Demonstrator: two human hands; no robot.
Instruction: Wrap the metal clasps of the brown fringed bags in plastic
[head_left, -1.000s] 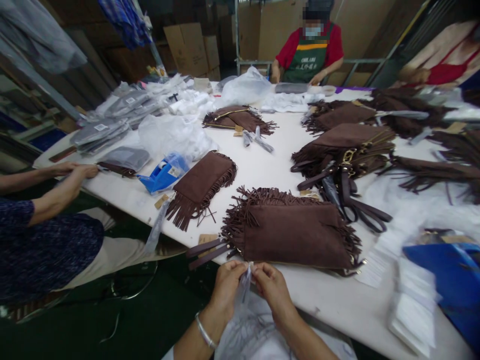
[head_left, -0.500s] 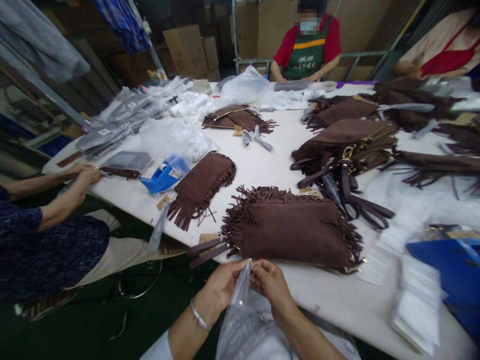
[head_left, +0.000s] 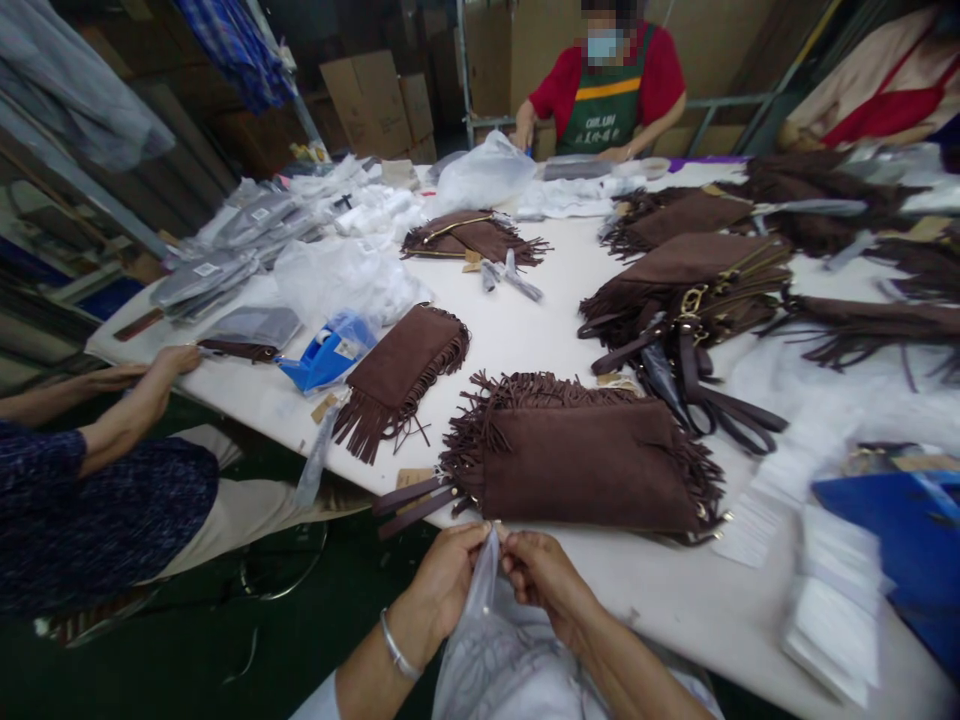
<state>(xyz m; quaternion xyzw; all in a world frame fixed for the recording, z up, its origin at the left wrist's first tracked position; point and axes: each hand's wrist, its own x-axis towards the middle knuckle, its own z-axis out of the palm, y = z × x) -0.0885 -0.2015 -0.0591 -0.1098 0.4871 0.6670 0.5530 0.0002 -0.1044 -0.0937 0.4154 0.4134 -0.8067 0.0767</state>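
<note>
My left hand point(head_left: 448, 578) and my right hand point(head_left: 541, 574) are both pinched on the top edge of a clear plastic bag point(head_left: 487, 650) that hangs down over my lap. They meet just at the near edge of the white table point(head_left: 652, 590). Directly beyond them lies a brown suede fringed bag point(head_left: 585, 462), flat on the table with its straps point(head_left: 412, 498) sticking out to the left. A silver bangle point(head_left: 394, 646) sits on my left wrist.
A smaller fringed pouch point(head_left: 401, 372) and a blue tape dispenser point(head_left: 324, 352) lie to the left. More brown fringed bags point(head_left: 686, 285) fill the right and far side. A blue bin point(head_left: 896, 530) and white tags point(head_left: 832, 600) sit right. Seated persons work left point(head_left: 112, 470) and opposite point(head_left: 607, 85).
My hands have kept hold of the plastic bag's top edge and shifted it slightly; more of the bag now hangs between them. The person at left moved their hands a little along the table edge.
</note>
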